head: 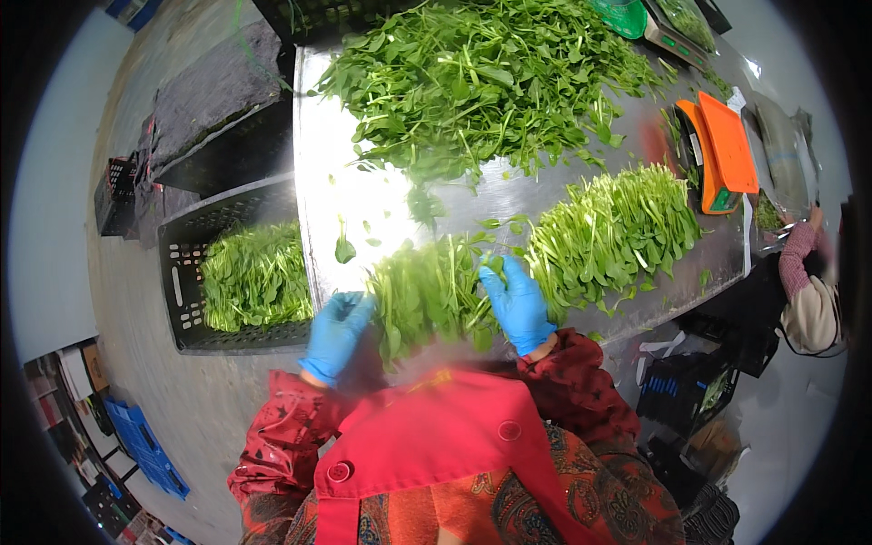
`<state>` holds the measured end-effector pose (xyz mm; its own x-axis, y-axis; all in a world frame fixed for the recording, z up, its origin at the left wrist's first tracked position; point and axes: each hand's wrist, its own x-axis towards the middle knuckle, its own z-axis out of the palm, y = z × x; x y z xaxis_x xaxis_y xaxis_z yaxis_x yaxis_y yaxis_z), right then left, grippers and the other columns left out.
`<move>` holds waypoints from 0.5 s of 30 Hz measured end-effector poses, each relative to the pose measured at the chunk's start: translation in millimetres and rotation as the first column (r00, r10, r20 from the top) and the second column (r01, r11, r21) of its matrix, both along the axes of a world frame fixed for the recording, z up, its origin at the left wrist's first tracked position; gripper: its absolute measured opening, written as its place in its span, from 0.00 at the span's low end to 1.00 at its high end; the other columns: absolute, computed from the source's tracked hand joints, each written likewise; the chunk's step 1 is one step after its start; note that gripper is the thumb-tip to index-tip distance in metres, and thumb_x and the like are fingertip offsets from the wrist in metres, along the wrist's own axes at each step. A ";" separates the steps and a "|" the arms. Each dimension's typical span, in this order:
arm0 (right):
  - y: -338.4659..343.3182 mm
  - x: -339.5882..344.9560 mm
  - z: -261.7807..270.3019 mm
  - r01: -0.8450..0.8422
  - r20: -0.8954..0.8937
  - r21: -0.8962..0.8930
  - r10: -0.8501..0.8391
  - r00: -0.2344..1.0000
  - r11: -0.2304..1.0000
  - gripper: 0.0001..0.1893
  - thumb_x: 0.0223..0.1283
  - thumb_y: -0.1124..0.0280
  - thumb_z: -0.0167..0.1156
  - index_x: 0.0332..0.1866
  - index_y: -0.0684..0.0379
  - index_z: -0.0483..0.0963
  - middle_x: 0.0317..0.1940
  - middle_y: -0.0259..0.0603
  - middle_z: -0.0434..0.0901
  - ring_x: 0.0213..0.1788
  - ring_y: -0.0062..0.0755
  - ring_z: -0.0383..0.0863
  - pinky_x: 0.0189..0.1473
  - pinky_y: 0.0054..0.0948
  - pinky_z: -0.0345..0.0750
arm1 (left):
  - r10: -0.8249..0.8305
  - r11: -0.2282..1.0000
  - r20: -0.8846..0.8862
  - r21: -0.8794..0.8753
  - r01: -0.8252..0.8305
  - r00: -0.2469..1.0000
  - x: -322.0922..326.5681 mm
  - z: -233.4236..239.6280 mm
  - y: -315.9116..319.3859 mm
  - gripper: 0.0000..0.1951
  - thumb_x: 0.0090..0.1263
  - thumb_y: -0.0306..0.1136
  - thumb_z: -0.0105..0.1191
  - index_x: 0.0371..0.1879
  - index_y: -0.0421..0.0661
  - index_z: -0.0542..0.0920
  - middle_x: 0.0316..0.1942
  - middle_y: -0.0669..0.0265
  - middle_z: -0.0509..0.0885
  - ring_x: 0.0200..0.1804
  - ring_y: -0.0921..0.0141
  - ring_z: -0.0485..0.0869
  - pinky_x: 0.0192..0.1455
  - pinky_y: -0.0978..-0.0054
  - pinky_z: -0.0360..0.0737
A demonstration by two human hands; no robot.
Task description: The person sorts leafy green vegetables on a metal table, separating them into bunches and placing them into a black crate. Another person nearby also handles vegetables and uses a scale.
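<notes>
A row of leafy greens with pale stems (429, 293) lies along the near edge of the metal table (470, 197), right before me. My left hand (338, 332), in a blue glove, is at the row's left end with fingers bent together; whether a stem is between them I cannot tell. At the row's right end, my blue-gloved right hand (521, 306) has a small leafy sprig (499, 267) between thumb and fingers. A longer row of bunched greens (613, 238) stands just right of it. Further back is a large loose heap of greens (477, 82).
Left of the table, a black plastic crate (180, 300) holds stacked greens. An orange scale (729, 146) stands at the right, with another scale (674, 44) behind. Another person's arm (800, 259) reaches in at far right. Black crates (681, 388) sit below the table there.
</notes>
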<state>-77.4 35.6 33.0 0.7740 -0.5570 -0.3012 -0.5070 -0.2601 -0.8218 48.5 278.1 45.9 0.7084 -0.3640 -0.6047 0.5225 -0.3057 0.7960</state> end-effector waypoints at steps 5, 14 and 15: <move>30.1 13.2 -7.4 -0.092 0.085 0.061 0.087 0.993 0.994 0.34 0.57 0.63 0.68 0.66 0.64 0.62 0.56 0.51 0.76 0.54 0.41 0.80 0.57 0.33 0.75 | -0.067 0.963 -0.148 -0.269 0.025 0.987 -16.2 -1.0 -40.8 0.16 0.69 0.32 0.61 0.49 0.36 0.75 0.39 0.65 0.84 0.37 0.77 0.81 0.40 0.82 0.78; 8.6 -3.3 -11.0 -0.005 0.145 0.543 -0.088 0.985 0.840 0.30 0.60 0.79 0.60 0.68 0.69 0.61 0.59 0.43 0.72 0.60 0.29 0.71 0.62 0.28 0.70 | -0.026 0.981 -0.170 -0.196 -0.008 0.985 -12.2 -30.1 -42.9 0.09 0.67 0.23 0.57 0.45 0.40 0.79 0.38 0.69 0.84 0.32 0.77 0.80 0.38 0.78 0.79; 4.1 -6.8 -10.3 0.041 0.076 0.661 -0.121 0.990 0.750 0.31 0.61 0.82 0.59 0.70 0.70 0.58 0.62 0.44 0.69 0.63 0.29 0.68 0.65 0.28 0.69 | -0.048 0.981 -0.162 -0.194 0.016 0.986 -11.5 -32.5 -40.8 0.09 0.67 0.23 0.57 0.45 0.40 0.79 0.37 0.69 0.84 0.32 0.77 0.80 0.38 0.78 0.79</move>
<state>-84.2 39.7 22.6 0.7844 -0.3151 -0.5343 -0.4001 0.4011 -0.8240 37.0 237.3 13.4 0.5907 -0.5052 -0.6292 0.6439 -0.1748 0.7449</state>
